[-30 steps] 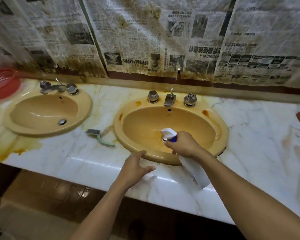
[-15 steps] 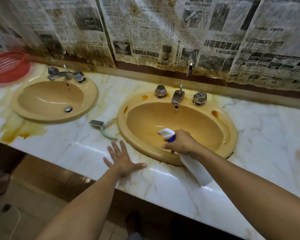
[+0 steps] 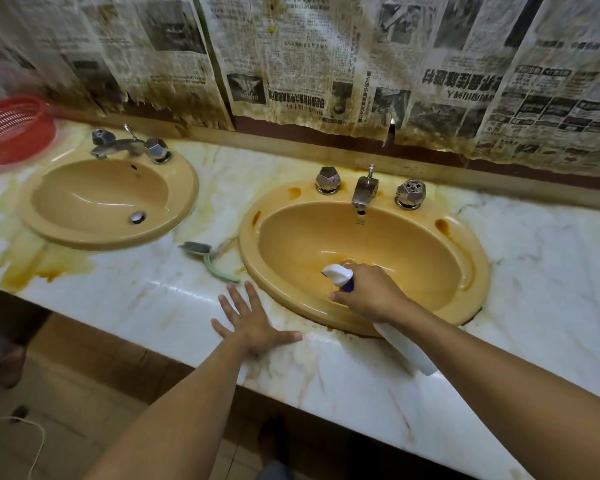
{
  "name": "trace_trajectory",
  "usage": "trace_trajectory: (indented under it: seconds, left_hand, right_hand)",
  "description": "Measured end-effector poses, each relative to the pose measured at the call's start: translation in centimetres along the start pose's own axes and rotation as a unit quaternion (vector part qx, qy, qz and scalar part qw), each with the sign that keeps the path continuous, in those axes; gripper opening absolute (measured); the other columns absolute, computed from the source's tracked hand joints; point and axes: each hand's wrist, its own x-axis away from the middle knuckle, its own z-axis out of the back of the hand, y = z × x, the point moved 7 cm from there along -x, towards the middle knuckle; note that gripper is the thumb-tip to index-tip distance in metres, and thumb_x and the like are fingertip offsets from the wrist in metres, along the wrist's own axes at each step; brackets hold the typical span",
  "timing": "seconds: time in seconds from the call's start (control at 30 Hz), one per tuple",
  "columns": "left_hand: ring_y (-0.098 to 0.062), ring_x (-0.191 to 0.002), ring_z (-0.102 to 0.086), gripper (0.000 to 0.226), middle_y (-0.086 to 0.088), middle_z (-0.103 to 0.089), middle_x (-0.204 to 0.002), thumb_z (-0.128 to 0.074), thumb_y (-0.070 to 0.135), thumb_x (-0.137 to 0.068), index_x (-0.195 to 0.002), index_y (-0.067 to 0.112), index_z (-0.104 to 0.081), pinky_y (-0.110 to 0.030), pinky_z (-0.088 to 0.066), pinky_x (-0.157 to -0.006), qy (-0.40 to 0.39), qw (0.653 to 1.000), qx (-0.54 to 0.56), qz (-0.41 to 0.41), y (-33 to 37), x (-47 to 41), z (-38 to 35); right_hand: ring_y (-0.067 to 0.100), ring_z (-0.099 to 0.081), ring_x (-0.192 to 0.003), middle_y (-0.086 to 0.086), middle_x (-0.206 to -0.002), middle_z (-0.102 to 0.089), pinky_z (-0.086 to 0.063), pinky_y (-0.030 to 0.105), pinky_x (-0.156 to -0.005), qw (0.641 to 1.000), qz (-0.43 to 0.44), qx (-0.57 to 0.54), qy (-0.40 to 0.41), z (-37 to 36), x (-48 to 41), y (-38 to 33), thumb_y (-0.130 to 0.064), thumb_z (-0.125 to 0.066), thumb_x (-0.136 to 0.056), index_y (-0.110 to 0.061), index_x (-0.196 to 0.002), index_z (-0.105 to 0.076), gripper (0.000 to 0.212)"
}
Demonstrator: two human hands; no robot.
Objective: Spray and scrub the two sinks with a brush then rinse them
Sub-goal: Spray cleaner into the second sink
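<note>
The left hand (image 3: 253, 327) has dropped flat onto the counter (image 3: 136, 292), fingers spread.

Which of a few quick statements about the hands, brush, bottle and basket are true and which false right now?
1. The brush lies on the countertop between the left sink and the right sink. True.
2. The left hand grips the brush. False: it rests flat on the countertop.
3. The right hand holds the spray bottle over the right sink. True.
4. The red basket sits in the left sink. False: it stands on the countertop beside it.
</note>
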Motion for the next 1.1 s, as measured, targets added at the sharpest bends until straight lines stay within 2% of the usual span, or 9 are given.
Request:
trace_trajectory:
  seconds: [0.13,0.27,0.43,0.57,0.63,0.73,0.8,0.93,1.1]
  left_hand:
    - [-0.037,-0.140,0.048,0.164,-0.010,0.059,-0.146,-0.071,0.092,-0.053,-0.142,0.025,0.050,-0.069,0.014,-0.115,0.002,1.000,0.001,0.000,0.1,0.2,0.0]
    - [-0.037,-0.142,0.046,0.163,-0.010,0.057,-0.149,-0.071,0.091,-0.054,-0.144,0.024,0.048,-0.069,0.013,-0.115,0.009,1.000,-0.001,0.000,0.2,0.4,0.1]
    - [-0.036,-0.143,0.045,0.163,-0.010,0.055,-0.151,-0.071,0.091,-0.054,-0.145,0.025,0.047,-0.068,0.013,-0.116,0.018,1.000,0.003,-0.004,0.2,0.5,0.1]
    - [-0.036,-0.143,0.045,0.162,-0.009,0.055,-0.151,-0.071,0.091,-0.054,-0.145,0.025,0.046,-0.068,0.014,-0.116,0.019,1.000,0.002,-0.007,0.2,0.6,0.1]
    - [-0.037,-0.143,0.045,0.163,-0.010,0.055,-0.150,-0.070,0.092,-0.053,-0.145,0.026,0.047,-0.068,0.014,-0.116,0.019,1.000,-0.001,-0.006,0.2,0.6,0.1]
    - [-0.038,-0.143,0.044,0.163,-0.010,0.057,-0.149,-0.068,0.094,-0.052,-0.143,0.026,0.049,-0.068,0.014,-0.116,0.015,1.000,-0.006,-0.004,0.2,0.5,0.0]
    - [-0.039,-0.143,0.044,0.163,-0.010,0.058,-0.147,-0.069,0.093,-0.052,-0.143,0.026,0.049,-0.069,0.013,-0.115,0.009,1.000,-0.009,-0.002,0.3,0.5,0.0]
    - [-0.040,-0.142,0.044,0.165,-0.012,0.059,-0.146,-0.068,0.094,-0.051,-0.142,0.024,0.050,-0.070,0.011,-0.116,-0.005,1.000,-0.020,0.007,0.3,0.3,0.2]
    - [-0.041,-0.143,0.043,0.165,-0.013,0.059,-0.146,-0.068,0.094,-0.052,-0.141,0.023,0.051,-0.070,0.010,-0.116,-0.015,1.000,-0.025,0.007,0.4,0.3,0.3]
  right_hand:
    - [0.020,-0.056,-0.079,-0.005,-0.085,-0.057,-0.035,0.033,-0.058,0.999,0.016,0.041,0.017,0.6,1.0,0.0,-0.042,-0.069,-0.091,-0.017,-0.090,-0.064,0.026]
    - [0.021,-0.049,-0.063,-0.005,-0.068,-0.048,-0.030,0.034,-0.050,0.991,0.066,0.109,0.044,1.6,2.7,-0.4,-0.032,-0.053,-0.091,-0.016,-0.072,-0.052,0.024]
    - [0.026,-0.055,-0.069,-0.001,-0.074,-0.058,-0.045,0.039,-0.057,0.975,0.139,0.174,0.018,2.7,3.7,1.3,-0.027,-0.054,-0.087,-0.028,-0.077,-0.037,0.020]
    - [0.023,-0.060,-0.072,-0.005,-0.075,-0.063,-0.050,0.038,-0.063,0.967,0.102,0.233,0.001,4.0,4.0,3.8,-0.027,-0.062,-0.087,-0.026,-0.076,-0.053,0.014]
    - [0.021,-0.059,-0.073,-0.005,-0.076,-0.064,-0.045,0.035,-0.058,0.964,0.086,0.252,-0.005,4.4,4.1,4.7,-0.028,-0.061,-0.089,-0.024,-0.080,-0.059,0.010]
    - [0.017,-0.052,-0.065,-0.007,-0.069,-0.056,-0.030,0.030,-0.048,0.958,0.068,0.279,-0.015,5.0,4.4,5.8,-0.029,-0.058,-0.089,-0.024,-0.072,-0.053,0.018]
    - [0.017,-0.052,-0.065,-0.008,-0.068,-0.054,-0.034,0.030,-0.049,0.962,0.049,0.268,-0.015,5.4,4.4,6.8,-0.031,-0.062,-0.090,-0.025,-0.071,-0.052,0.023]
    - [0.019,-0.060,-0.079,-0.009,-0.074,-0.060,-0.051,0.038,-0.066,0.974,0.008,0.216,-0.066,5.7,4.0,9.0,-0.039,-0.073,-0.084,-0.026,-0.076,-0.059,0.021]
    - [0.019,-0.056,-0.067,-0.004,-0.062,-0.057,-0.039,0.035,-0.057,0.990,0.014,0.126,-0.057,5.4,3.8,8.5,-0.036,-0.074,-0.083,-0.019,-0.069,-0.061,0.026]
